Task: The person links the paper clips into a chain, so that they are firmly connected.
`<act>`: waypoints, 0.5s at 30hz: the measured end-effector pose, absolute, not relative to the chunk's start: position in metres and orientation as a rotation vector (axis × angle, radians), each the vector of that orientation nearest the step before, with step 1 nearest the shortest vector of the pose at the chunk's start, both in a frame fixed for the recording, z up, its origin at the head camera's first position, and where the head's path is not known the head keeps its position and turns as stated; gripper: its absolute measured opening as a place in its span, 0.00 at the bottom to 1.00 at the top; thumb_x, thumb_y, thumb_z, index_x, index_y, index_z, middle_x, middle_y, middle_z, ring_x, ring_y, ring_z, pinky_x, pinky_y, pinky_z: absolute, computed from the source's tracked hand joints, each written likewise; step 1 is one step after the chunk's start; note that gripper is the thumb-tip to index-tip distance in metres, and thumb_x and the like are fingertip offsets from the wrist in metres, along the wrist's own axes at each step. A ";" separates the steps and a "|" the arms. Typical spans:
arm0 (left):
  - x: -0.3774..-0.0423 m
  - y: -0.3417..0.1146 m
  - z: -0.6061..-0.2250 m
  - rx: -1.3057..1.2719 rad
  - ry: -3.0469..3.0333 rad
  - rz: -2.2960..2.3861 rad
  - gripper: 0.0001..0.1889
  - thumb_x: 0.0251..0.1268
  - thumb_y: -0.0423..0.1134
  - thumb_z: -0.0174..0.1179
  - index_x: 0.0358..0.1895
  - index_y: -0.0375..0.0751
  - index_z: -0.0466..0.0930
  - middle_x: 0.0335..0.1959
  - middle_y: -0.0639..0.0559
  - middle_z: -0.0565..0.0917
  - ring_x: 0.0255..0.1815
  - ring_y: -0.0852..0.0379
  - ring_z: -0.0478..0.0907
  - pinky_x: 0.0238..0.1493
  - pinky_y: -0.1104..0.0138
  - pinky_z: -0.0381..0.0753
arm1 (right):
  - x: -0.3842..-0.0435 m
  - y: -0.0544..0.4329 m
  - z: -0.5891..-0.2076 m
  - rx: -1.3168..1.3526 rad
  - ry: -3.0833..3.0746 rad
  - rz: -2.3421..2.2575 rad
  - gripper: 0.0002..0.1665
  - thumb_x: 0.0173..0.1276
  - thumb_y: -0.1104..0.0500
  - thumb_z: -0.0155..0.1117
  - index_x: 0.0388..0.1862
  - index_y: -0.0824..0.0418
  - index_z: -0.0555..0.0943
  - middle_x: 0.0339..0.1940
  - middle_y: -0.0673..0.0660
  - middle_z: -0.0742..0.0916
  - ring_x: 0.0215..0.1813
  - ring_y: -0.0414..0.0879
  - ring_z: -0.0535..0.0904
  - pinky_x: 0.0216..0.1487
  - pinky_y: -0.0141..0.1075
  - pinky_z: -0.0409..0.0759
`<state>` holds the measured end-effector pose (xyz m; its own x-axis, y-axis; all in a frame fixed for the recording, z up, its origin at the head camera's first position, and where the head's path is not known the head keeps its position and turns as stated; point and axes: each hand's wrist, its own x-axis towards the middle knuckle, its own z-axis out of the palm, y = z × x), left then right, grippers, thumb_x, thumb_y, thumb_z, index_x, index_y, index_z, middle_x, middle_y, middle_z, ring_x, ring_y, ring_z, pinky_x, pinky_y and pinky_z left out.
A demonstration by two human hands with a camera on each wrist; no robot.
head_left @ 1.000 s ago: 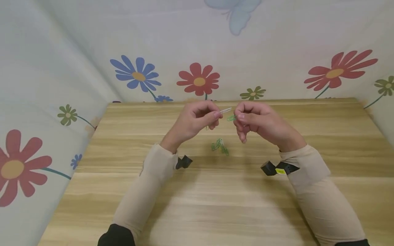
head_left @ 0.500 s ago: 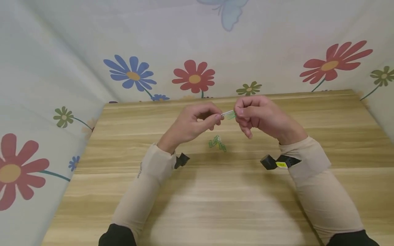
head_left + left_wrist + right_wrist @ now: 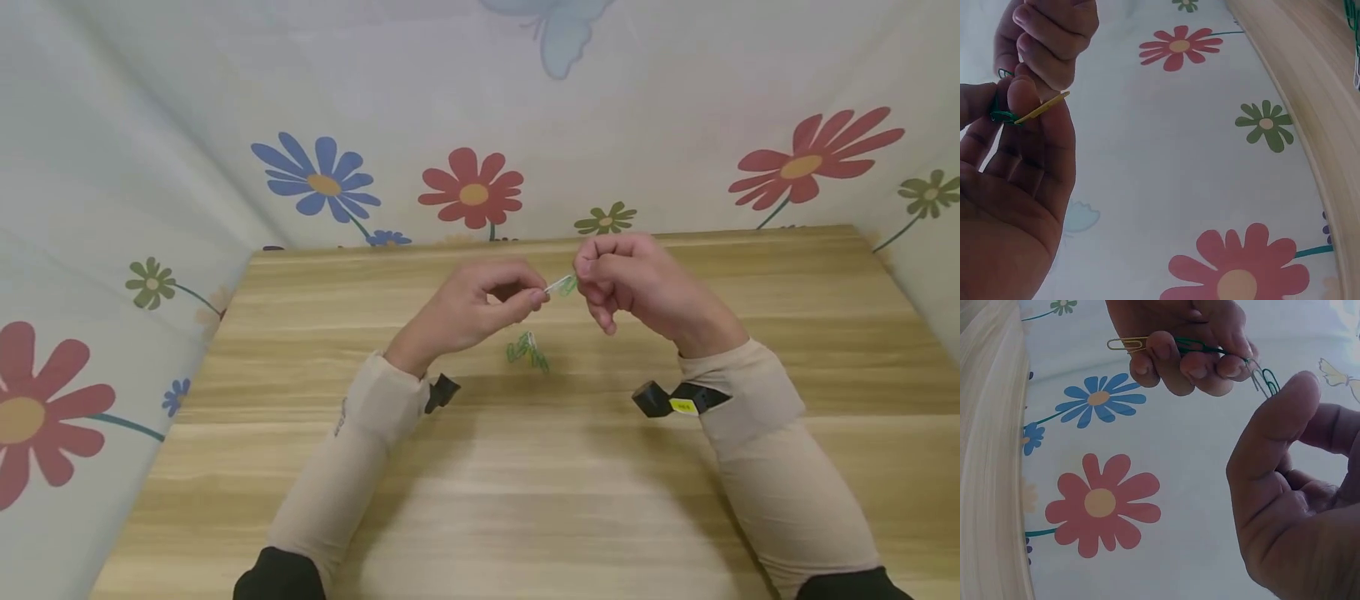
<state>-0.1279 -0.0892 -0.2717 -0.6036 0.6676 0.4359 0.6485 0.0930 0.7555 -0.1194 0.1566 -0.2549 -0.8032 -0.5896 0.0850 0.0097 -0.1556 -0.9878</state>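
My left hand (image 3: 483,307) pinches a white paper clip (image 3: 557,284) between thumb and forefinger. In the right wrist view, a green paper clip (image 3: 1190,344) and a yellow paper clip (image 3: 1124,344) trail along that hand's fingers in line with the white one. With thumb and forefinger, my right hand (image 3: 637,287) pinches another green paper clip (image 3: 1270,382), which overlaps the free end of the white clip. Both hands are raised above the table, fingertips a short gap apart. Fingers partly hide the clips.
Below the hands, a small cluster of paper clips (image 3: 528,353), mostly green, lies on the wooden table (image 3: 525,500). Behind the table's far edge hangs a flower-printed cloth (image 3: 660,125). A small black camera (image 3: 652,400) juts inward from each wrist.
My left hand has moved right, bringing the white clip from apart to overlapping the green clip in my right hand. The right hand keeps its pinch; the view has shifted slightly.
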 end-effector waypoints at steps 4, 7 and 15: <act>-0.127 -0.089 -0.271 1.480 2.413 1.466 0.04 0.71 0.30 0.60 0.40 0.39 0.84 0.31 0.56 0.80 0.32 0.60 0.76 0.37 0.66 0.80 | -0.120 0.155 -0.256 -0.603 1.725 -2.015 0.13 0.75 0.67 0.49 0.28 0.67 0.73 0.21 0.55 0.70 0.15 0.46 0.71 0.17 0.36 0.77; -0.125 -0.087 -0.272 1.600 2.514 1.321 0.03 0.71 0.30 0.60 0.41 0.39 0.84 0.32 0.55 0.80 0.33 0.61 0.75 0.36 0.67 0.79 | -0.120 0.155 -0.258 -0.561 1.741 -2.001 0.13 0.75 0.68 0.47 0.29 0.67 0.73 0.20 0.55 0.70 0.14 0.45 0.71 0.17 0.35 0.76; -0.118 -0.083 -0.269 1.776 2.694 1.007 0.04 0.73 0.32 0.59 0.41 0.42 0.83 0.34 0.58 0.79 0.29 0.65 0.70 0.32 0.72 0.71 | -0.121 0.154 -0.257 -0.504 1.798 -1.995 0.11 0.73 0.68 0.47 0.29 0.68 0.72 0.20 0.55 0.68 0.14 0.45 0.70 0.16 0.35 0.75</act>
